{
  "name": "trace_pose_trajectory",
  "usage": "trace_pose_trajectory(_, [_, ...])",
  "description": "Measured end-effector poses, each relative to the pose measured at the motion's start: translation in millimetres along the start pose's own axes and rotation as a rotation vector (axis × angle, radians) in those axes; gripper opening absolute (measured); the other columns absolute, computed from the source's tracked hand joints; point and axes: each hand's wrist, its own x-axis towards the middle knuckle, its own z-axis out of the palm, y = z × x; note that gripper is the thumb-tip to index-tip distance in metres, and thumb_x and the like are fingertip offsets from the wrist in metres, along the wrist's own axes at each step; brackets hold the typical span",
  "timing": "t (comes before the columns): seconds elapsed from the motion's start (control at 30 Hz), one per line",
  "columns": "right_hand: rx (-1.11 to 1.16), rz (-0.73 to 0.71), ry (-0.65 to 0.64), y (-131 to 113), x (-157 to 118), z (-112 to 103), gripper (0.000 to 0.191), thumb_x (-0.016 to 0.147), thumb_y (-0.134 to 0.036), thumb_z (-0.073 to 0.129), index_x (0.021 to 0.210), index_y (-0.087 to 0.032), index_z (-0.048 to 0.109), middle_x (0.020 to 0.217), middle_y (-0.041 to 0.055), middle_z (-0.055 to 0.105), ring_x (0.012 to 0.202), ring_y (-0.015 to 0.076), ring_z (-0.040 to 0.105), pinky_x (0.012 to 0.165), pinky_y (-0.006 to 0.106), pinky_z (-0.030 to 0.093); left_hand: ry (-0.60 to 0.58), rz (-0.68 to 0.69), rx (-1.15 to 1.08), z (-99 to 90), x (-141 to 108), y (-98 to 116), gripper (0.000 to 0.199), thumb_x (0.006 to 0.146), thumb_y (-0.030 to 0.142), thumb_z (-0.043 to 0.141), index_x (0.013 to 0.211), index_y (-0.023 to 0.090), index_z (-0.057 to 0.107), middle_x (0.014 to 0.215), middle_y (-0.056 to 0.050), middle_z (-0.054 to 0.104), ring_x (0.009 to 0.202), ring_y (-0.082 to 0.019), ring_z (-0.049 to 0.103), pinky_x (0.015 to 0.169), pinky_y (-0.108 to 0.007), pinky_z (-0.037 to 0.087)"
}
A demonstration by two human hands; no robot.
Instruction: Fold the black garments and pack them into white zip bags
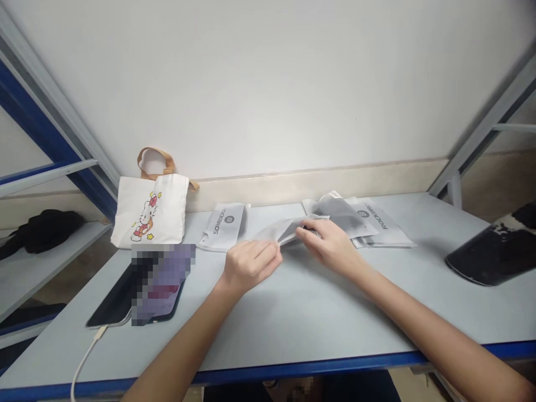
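A translucent grey pouch (285,231) sits raised above the middle of the table (301,324), its end pinched by the right hand (329,245), its other corner held by the closed left hand (251,265). Printed Rockbros packets (224,226) lie behind, near the far edge, beside a Hello Kitty tote bag (151,212).

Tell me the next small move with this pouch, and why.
Probably lay the grey pouch flat on the tabletop and smooth it out. It looks bowed between your left hand and right hand, while the ROCKBROS pouch beside it already lies flat.
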Motion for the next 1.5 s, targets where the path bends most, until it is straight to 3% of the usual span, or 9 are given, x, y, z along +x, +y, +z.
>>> trace_pose_trajectory(0.23, [-0.098, 0.287, -0.023, 56.8, -9.0, -2.8, 0.022, 0.091, -0.024, 0.039, 0.102, -0.019, 0.057, 0.107, 0.0136, 0.056, 0.094, 0.0254, 0.053, 0.080, 0.039, 0.040, 0.214, -0.084, -0.001, -3.4, -0.6, -11.5, 0.011, 0.074, 0.009, 0.060, 0.076, 0.020, 0.061, 0.054, 0.005, 0.063, 0.045, -0.009, 0.057, 0.046, -0.021, 0.041])
trace_pose_trajectory(0.43, [0.260, 0.484, -0.092, 43.7, -7.9, -9.3, 0.017, 0.090, -0.031, 0.041, 0.099, -0.022, 0.053, 0.098, 0.0072, 0.060, 0.084, 0.0208, 0.058, 0.072, 0.034, 0.045, 0.176, -0.288, -0.081, -0.2, -3.9, -14.3, 0.009, 0.079, 0.013, 0.056, 0.079, 0.021, 0.061, 0.064, 0.004, 0.068, 0.054, -0.010, 0.062, 0.053, -0.020, 0.046])
trace_pose_trajectory(0.53, [0.511, 0.603, -0.118, 42.9, -10.6, -6.0, 0.032, 0.086, -0.040, 0.051, 0.114, -0.025, 0.050, 0.103, 0.0061, 0.061, 0.088, 0.0198, 0.061, 0.075, 0.034, 0.048, 0.185, -0.415, -0.126, -0.9, -2.9, -12.9, 0.007, 0.081, 0.014, 0.058, 0.081, 0.020, 0.060, 0.065, 0.003, 0.067, 0.057, -0.010, 0.063, 0.058, -0.020, 0.048])
trace_pose_trajectory(0.67, [0.753, 0.687, -0.196, 44.3, -14.7, 6.3, 0.052, 0.077, -0.047, 0.062, 0.123, -0.028, 0.049, 0.108, 0.0074, 0.063, 0.101, 0.0243, 0.059, 0.077, 0.036, 0.050, 0.121, -0.784, -0.399, 0.0, -0.7, -9.7, 0.007, 0.085, 0.025, 0.056, 0.082, 0.020, 0.059, 0.072, 0.002, 0.066, 0.063, -0.012, 0.066, 0.064, -0.023, 0.052])
trace_pose_trajectory(0.87, [0.847, 0.743, -0.059, 28.4, -6.6, 9.8, 0.034, 0.078, -0.053, 0.057, 0.090, -0.022, 0.052, 0.069, -0.0005, 0.059, 0.059, 0.0152, 0.055, 0.049, 0.027, 0.044, 0.094, -1.096, -0.641, 7.7, -3.7, -22.5, 0.018, 0.085, 0.037, 0.055, 0.087, 0.018, 0.055, 0.074, 0.001, 0.064, 0.066, -0.014, 0.067, 0.064, -0.024, 0.052])
trace_pose_trajectory(1.07, [0.387, 0.755, 0.507, 40.8, -5.5, -18.3, 0.027, 0.081, -0.041, 0.058, 0.069, -0.024, 0.041, 0.062, -0.0025, 0.048, 0.057, 0.0142, 0.051, 0.056, 0.029, 0.042, -0.361, -0.821, -0.224, 14.3, -15.3, -31.6, 0.020, 0.082, 0.027, 0.056, 0.101, 0.026, 0.063, 0.119, -0.006, 0.061, 0.116, -0.028, 0.052, 0.093, -0.046, 0.044])
trace_pose_trajectory(1.13, [0.199, 0.787, 0.578, 48.5, -9.6, -21.9, 0.024, 0.084, -0.040, 0.053, 0.071, -0.025, 0.038, 0.063, -0.0014, 0.047, 0.056, 0.0152, 0.049, 0.055, 0.029, 0.039, -0.534, -0.743, -0.113, 16.9, -21.6, -31.7, 0.029, 0.079, 0.027, 0.059, 0.108, 0.024, 0.062, 0.126, -0.009, 0.056, 0.121, -0.032, 0.046, 0.097, -0.051, 0.039])
trace_pose_trajectory(1.33, [0.185, 0.555, -0.060, 46.8, -16.1, -3.1, 0.005, 0.081, -0.024, 0.047, 0.078, -0.024, 0.050, 0.068, 0.0017, 0.058, 0.060, 0.0175, 0.053, 0.056, 0.029, 0.035, -0.909, -0.620, -0.139, 13.2, -36.2, -43.6, 0.046, 0.077, 0.024, 0.053, 0.122, 0.019, 0.054, 0.137, -0.014, 0.047, 0.128, -0.031, 0.041, 0.100, -0.049, 0.036])
trace_pose_trajectory(1.5, [0.285, 0.491, -0.264, 37.9, -17.1, 11.9, 0.006, 0.078, -0.022, 0.050, 0.079, -0.023, 0.056, 0.061, -0.0017, 0.058, 0.055, 0.0150, 0.052, 0.051, 0.026, 0.032, -0.962, -0.619, -0.195, 2.8, -40.1, -63.5, 0.063, 0.066, 0.012, 0.052, 0.128, 0.019, 0.049, 0.139, -0.013, 0.045, 0.128, -0.030, 0.041, 0.103, -0.046, 0.035])
